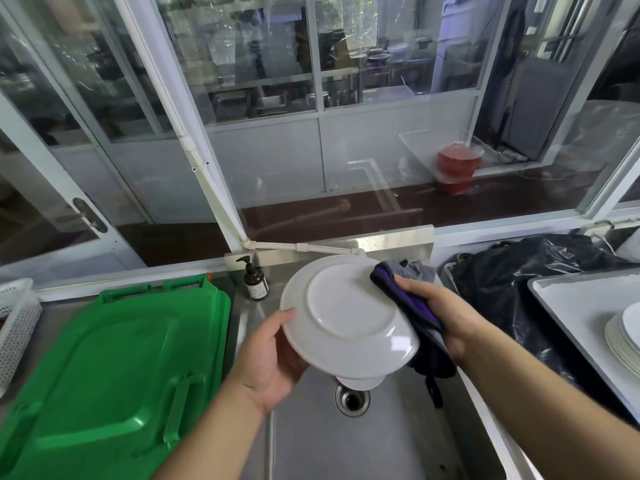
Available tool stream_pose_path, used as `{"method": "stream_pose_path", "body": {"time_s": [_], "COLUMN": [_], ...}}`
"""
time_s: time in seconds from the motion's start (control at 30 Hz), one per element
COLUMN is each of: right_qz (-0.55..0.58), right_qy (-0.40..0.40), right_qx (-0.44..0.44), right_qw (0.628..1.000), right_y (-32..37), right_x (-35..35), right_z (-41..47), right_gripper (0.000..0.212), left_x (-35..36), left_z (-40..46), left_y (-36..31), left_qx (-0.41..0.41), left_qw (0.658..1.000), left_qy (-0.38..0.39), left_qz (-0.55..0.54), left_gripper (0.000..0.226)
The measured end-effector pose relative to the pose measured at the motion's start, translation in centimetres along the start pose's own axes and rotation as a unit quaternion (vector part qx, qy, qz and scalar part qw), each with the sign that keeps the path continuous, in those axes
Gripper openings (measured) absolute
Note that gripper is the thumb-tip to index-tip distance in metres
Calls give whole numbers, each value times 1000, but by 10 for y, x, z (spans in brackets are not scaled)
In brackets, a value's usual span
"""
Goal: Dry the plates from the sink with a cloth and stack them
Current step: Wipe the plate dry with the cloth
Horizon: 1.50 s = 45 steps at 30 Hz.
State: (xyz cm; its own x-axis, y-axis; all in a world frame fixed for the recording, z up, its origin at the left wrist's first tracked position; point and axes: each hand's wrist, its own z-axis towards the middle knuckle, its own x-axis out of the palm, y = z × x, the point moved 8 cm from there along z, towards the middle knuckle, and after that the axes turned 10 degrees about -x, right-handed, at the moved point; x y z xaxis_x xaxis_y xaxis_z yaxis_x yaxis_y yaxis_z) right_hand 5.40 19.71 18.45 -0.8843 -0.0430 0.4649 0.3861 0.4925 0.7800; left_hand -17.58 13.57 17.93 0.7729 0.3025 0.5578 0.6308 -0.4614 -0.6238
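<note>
A white plate (pixel 349 317) hangs over the steel sink (pixel 311 438), its underside turned toward me. My left hand (pixel 273 358) grips the plate's left rim from below. My right hand (pixel 446 313) holds a purple and grey cloth (pixel 408 303) against the plate's right edge. Beneath the plate, near the drain (pixel 352 399), a second white plate (pixel 360 382) peeks out from the sink bottom. A stack of white plates (pixel 623 337) sits on a white tray (pixel 568 299) at the right.
A green plastic lid (pixel 114 368) covers the counter on the left, with a white perforated basket (pixel 17 323) at its far side. A brown pump bottle (pixel 255 282) stands at the sink's back left. A black plastic bag (pixel 512 278) lies behind the tray.
</note>
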Motion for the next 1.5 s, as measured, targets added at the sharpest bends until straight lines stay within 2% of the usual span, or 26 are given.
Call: {"method": "stream_pose_path", "body": {"time_s": [0.1, 0.2, 0.37, 0.47, 0.57, 0.63, 0.8, 0.93, 1.1, 1.2, 1.27, 1.37, 1.5], "right_qz": [2, 37, 97, 126, 127, 100, 31, 22, 59, 74, 105, 146, 151], "right_qy": [11, -3, -47, -66, -57, -52, -4, 16, -79, -138, -153, -150, -143], "right_qx": [-4, -32, -21, -18, -15, -12, -18, -21, -99, -125, -122, -105, -111], "right_qw": [1000, 999, 994, 990, 990, 994, 999, 999, 990, 980, 975, 972, 972], "right_y": [7, 7, -33, -61, -59, -48, -19, -7, -6, -19, -35, -59, -53], "right_x": [5, 11, 21, 24, 16, 5, -8, -2, 1, -2, 2, 13, 8], "right_z": [2, 6, 6, 4, 1, 0, -1, -3, -2, -5, -7, -10, -9], "right_gripper": [34, 35, 50, 55, 54, 53, 43, 41, 38, 40, 51, 69, 64], "left_x": [6, 15, 41, 48, 36, 27, 10, 9, 22, 29, 36, 45, 37], "left_z": [-3, -8, -11, -9, -8, -8, -1, -4, -11, -20, -24, -23, -23], "left_y": [-10, -12, 19, 39, 44, 38, 4, -11, -5, 2, 12, 26, 26], "left_qx": [6, 28, 83, 100, 86, 63, 12, 2, 46, 84, 95, 100, 85], "left_qw": [999, 998, 994, 994, 995, 997, 1000, 1000, 999, 995, 993, 992, 994], "left_qy": [39, 51, 19, -14, -43, -34, -25, 1, 3, -17, -26, -25, -35], "left_qz": [6, -18, -66, -49, -32, -34, 2, 11, -26, -46, -59, -70, -56], "left_gripper": [30, 30, 32, 25, 21, 21, 36, 49, 45, 31, 23, 24, 22]}}
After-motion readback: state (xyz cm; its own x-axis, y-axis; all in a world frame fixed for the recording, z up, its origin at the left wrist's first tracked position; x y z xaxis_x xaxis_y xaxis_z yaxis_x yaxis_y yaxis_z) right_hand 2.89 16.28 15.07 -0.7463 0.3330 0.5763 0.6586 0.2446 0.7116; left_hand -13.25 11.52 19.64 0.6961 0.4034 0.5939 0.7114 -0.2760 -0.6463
